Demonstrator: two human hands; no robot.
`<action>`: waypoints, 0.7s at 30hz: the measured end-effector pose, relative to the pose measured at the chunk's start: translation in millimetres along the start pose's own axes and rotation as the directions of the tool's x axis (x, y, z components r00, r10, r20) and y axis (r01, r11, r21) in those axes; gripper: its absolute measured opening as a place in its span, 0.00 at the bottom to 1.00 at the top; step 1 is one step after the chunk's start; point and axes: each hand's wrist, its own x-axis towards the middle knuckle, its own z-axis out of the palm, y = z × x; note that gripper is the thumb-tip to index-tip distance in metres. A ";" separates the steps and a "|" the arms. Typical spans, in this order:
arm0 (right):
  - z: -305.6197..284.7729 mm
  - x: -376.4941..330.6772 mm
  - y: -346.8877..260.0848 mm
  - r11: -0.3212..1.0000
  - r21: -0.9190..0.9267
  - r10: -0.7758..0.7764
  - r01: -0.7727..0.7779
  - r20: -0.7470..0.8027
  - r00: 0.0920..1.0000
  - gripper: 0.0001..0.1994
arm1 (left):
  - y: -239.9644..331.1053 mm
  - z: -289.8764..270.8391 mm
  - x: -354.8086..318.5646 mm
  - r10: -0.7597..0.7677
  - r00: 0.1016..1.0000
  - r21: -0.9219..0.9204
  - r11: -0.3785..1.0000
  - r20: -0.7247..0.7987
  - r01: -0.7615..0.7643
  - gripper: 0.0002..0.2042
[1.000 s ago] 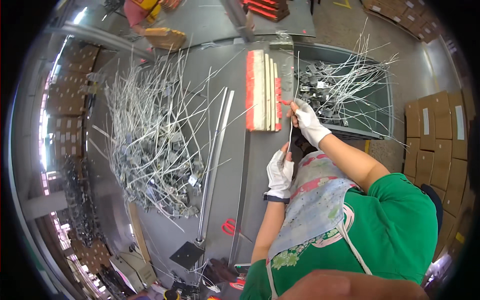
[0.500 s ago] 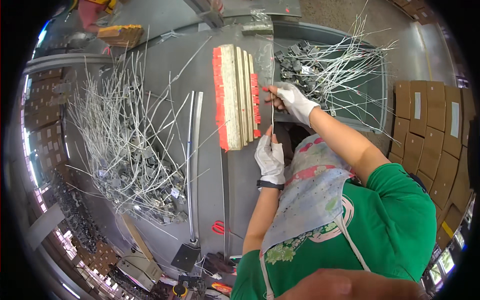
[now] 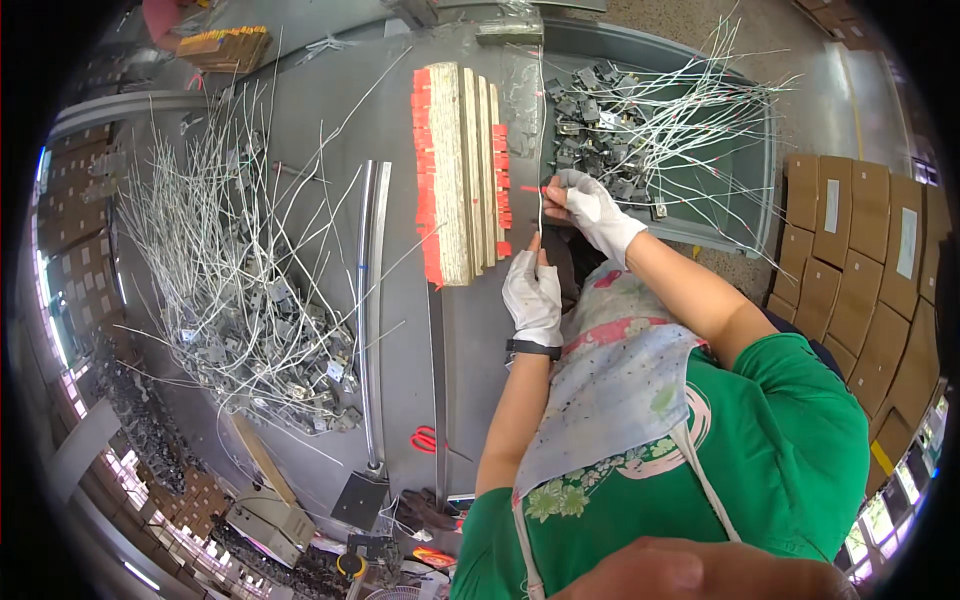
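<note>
Both gloved hands, left hand point(image 3: 533, 292) and right hand point(image 3: 592, 208), pinch a thin wire point(image 3: 540, 200); light, springy, best gripped near its ends.

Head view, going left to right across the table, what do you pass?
Wire pile → metal rail → red-tabbed strips → left hand → right hand → bin of wired parts → cardboard boxes.
</note>
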 end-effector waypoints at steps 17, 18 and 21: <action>41.6 -32.4 -40.4 0.981 -0.193 0.031 -0.006 0.126 0.992 0.18 | 11.9 -31.1 -29.5 0.073 0.986 -0.207 0.973 -0.152 -0.104 0.12; 44.7 -37.2 -44.4 0.965 -0.260 0.027 0.015 0.156 0.987 0.18 | 15.4 -38.4 -34.1 0.079 0.982 -0.211 0.971 -0.173 -0.115 0.12; 66.7 -60.0 -50.2 0.945 -0.312 -0.030 0.097 0.211 0.977 0.19 | 14.9 -56.1 -48.6 0.125 0.953 -0.184 0.966 -0.276 -0.180 0.12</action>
